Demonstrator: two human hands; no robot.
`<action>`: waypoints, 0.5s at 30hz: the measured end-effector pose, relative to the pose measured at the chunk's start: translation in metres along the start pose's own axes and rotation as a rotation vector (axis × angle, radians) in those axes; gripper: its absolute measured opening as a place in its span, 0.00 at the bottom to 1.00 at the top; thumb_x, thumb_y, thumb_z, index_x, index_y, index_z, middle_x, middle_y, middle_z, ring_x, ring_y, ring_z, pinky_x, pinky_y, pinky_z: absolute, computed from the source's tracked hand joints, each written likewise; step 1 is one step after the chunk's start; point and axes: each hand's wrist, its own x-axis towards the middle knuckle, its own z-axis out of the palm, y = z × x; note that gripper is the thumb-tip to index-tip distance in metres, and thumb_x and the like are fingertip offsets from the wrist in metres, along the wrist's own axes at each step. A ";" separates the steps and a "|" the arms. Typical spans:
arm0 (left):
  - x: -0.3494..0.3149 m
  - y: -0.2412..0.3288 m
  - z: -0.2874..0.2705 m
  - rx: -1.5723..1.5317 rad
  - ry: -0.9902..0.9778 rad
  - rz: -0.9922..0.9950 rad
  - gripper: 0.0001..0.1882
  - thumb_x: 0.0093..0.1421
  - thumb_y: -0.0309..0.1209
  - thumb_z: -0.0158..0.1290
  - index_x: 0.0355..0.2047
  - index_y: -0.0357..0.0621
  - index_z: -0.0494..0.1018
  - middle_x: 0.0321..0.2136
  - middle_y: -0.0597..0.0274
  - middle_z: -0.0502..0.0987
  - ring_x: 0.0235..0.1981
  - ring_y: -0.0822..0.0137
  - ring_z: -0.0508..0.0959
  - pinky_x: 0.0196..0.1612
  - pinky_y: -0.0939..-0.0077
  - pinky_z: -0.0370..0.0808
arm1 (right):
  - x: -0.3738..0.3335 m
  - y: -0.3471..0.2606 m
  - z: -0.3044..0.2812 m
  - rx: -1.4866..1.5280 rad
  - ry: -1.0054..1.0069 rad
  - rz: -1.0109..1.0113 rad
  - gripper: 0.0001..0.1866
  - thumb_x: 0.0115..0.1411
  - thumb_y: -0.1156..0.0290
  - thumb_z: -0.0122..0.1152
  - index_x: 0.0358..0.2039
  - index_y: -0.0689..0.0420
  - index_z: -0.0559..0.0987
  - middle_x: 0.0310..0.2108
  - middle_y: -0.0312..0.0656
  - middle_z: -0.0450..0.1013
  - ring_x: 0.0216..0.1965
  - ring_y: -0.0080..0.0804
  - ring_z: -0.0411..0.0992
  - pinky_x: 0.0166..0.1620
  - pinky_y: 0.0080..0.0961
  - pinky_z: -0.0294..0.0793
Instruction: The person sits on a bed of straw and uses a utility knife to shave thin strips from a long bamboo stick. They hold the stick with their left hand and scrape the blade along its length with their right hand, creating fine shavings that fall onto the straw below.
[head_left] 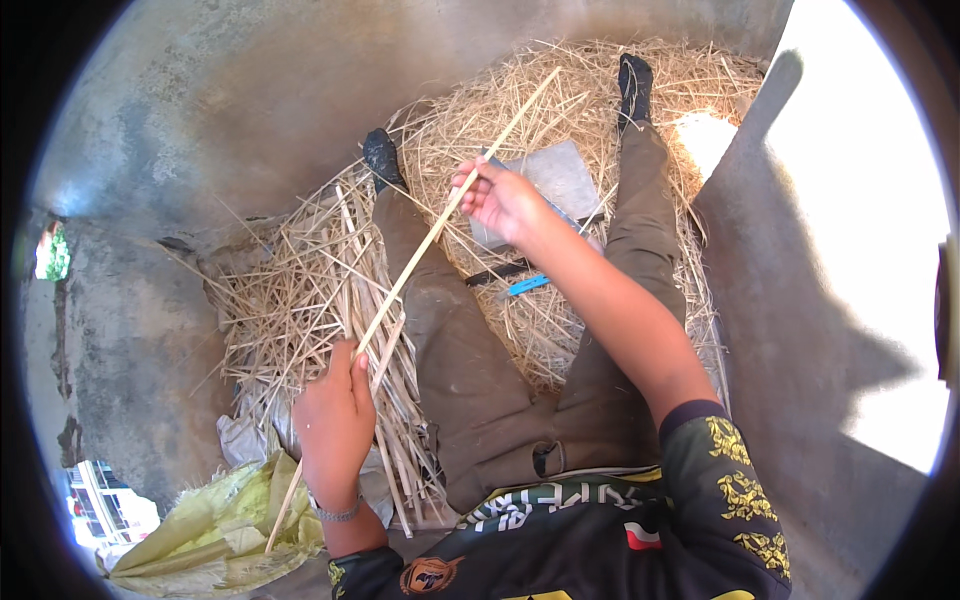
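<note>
A long, thin, pale yellow bamboo-like strip point(410, 267) slants across my lap, its far tip above the straw. My left hand point(335, 415) is closed on its lower part, near my left thigh. Farther up, my right hand point(500, 203) has its fingers curled round the strip between my shins. Beneath my left wrist a thin stick end shows, roughly in line with the strip. A grey slab point(563, 180) lies beyond my right hand. Along it runs a narrow dark tool point(565, 215), partly hidden by my hand and forearm; I cannot tell whether my hand touches it.
A loose heap of split strips point(300, 290) lies left of my left leg. Shavings point(450, 125) cover the floor between and beyond my feet. A blue-handled item point(528, 285) lies between my legs. A yellow-green sack point(225, 530) is at lower left. Concrete walls point(250, 100) stand around.
</note>
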 end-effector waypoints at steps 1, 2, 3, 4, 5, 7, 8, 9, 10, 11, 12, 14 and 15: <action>0.001 -0.003 0.005 -0.011 -0.038 -0.025 0.09 0.70 0.36 0.45 0.45 0.49 0.72 0.18 0.48 0.76 0.22 0.43 0.78 0.26 0.49 0.71 | 0.010 -0.012 -0.013 -0.058 0.011 -0.006 0.19 0.75 0.60 0.41 0.43 0.63 0.75 0.37 0.46 0.78 0.32 0.29 0.74 0.36 0.26 0.77; 0.005 -0.008 0.017 -0.119 -0.030 0.001 0.10 0.70 0.36 0.45 0.43 0.48 0.73 0.18 0.48 0.76 0.23 0.42 0.78 0.26 0.49 0.71 | 0.017 -0.021 -0.027 -0.121 0.018 -0.007 0.19 0.74 0.59 0.42 0.43 0.63 0.75 0.37 0.46 0.78 0.33 0.28 0.75 0.36 0.27 0.77; 0.012 -0.015 0.034 -0.223 -0.023 0.026 0.11 0.71 0.37 0.45 0.42 0.47 0.74 0.18 0.47 0.76 0.23 0.42 0.78 0.26 0.50 0.71 | 0.018 -0.026 -0.039 -0.179 0.024 -0.003 0.20 0.74 0.59 0.43 0.43 0.63 0.76 0.38 0.46 0.78 0.33 0.28 0.75 0.36 0.27 0.77; 0.018 -0.020 0.050 -0.325 -0.015 0.043 0.12 0.71 0.37 0.44 0.41 0.46 0.75 0.18 0.47 0.76 0.23 0.42 0.78 0.27 0.50 0.72 | 0.013 -0.028 -0.052 -0.473 0.167 -0.037 0.19 0.72 0.58 0.46 0.42 0.63 0.77 0.39 0.47 0.79 0.34 0.33 0.76 0.37 0.31 0.78; 0.024 -0.020 0.064 -0.342 0.003 0.036 0.13 0.71 0.38 0.44 0.40 0.46 0.75 0.19 0.46 0.77 0.24 0.42 0.78 0.28 0.50 0.72 | 0.007 -0.029 -0.066 -0.767 0.308 -0.074 0.19 0.70 0.57 0.49 0.42 0.63 0.77 0.40 0.47 0.79 0.34 0.37 0.77 0.37 0.35 0.78; 0.040 -0.008 0.091 -0.377 0.046 0.023 0.14 0.70 0.38 0.44 0.38 0.44 0.76 0.20 0.45 0.77 0.26 0.41 0.79 0.29 0.49 0.73 | -0.014 -0.013 -0.101 -1.543 0.655 -0.222 0.19 0.63 0.57 0.57 0.42 0.62 0.77 0.40 0.49 0.79 0.40 0.48 0.77 0.44 0.44 0.76; 0.047 -0.002 0.100 -0.332 0.054 0.037 0.14 0.70 0.39 0.44 0.38 0.44 0.76 0.21 0.45 0.78 0.26 0.41 0.79 0.30 0.49 0.74 | -0.032 0.000 -0.115 -1.619 0.752 -0.244 0.19 0.60 0.59 0.59 0.44 0.62 0.76 0.42 0.51 0.77 0.45 0.52 0.74 0.49 0.46 0.73; 0.055 0.005 0.109 -0.289 0.058 0.057 0.15 0.70 0.39 0.44 0.38 0.44 0.76 0.22 0.45 0.78 0.27 0.41 0.79 0.31 0.49 0.74 | -0.046 0.010 -0.124 -1.694 0.857 -0.265 0.20 0.58 0.62 0.61 0.45 0.63 0.75 0.45 0.54 0.76 0.50 0.56 0.72 0.54 0.48 0.70; 0.064 0.010 0.115 -0.246 0.057 0.080 0.15 0.70 0.39 0.44 0.38 0.44 0.77 0.23 0.44 0.79 0.28 0.41 0.80 0.32 0.48 0.75 | -0.053 0.015 -0.127 -1.739 0.839 -0.223 0.21 0.56 0.63 0.61 0.47 0.63 0.73 0.46 0.54 0.74 0.53 0.55 0.70 0.56 0.47 0.67; 0.071 0.014 0.117 -0.237 0.045 0.082 0.14 0.70 0.38 0.44 0.38 0.44 0.77 0.24 0.44 0.79 0.29 0.41 0.80 0.33 0.48 0.75 | -0.060 0.020 -0.130 -1.784 0.820 -0.177 0.23 0.55 0.64 0.62 0.48 0.63 0.72 0.47 0.55 0.73 0.56 0.55 0.67 0.59 0.46 0.65; 0.079 0.017 0.119 -0.229 0.033 0.083 0.14 0.69 0.38 0.44 0.38 0.44 0.77 0.24 0.44 0.79 0.30 0.41 0.80 0.34 0.48 0.76 | -0.064 0.022 -0.132 -1.829 0.799 -0.130 0.25 0.54 0.66 0.63 0.50 0.64 0.70 0.49 0.55 0.72 0.58 0.55 0.65 0.61 0.45 0.63; 0.095 0.028 0.115 -0.229 0.034 0.093 0.14 0.69 0.37 0.44 0.38 0.43 0.77 0.26 0.44 0.80 0.32 0.42 0.81 0.36 0.48 0.76 | -0.055 0.023 -0.138 -1.759 0.869 -0.063 0.28 0.54 0.67 0.63 0.53 0.64 0.67 0.50 0.56 0.69 0.60 0.55 0.62 0.63 0.44 0.60; 0.102 0.030 0.116 -0.229 0.039 0.099 0.15 0.69 0.37 0.44 0.38 0.43 0.77 0.27 0.44 0.80 0.32 0.42 0.81 0.37 0.48 0.76 | -0.051 0.023 -0.142 -1.721 0.903 -0.032 0.30 0.54 0.68 0.64 0.54 0.64 0.65 0.50 0.56 0.68 0.61 0.56 0.61 0.65 0.43 0.59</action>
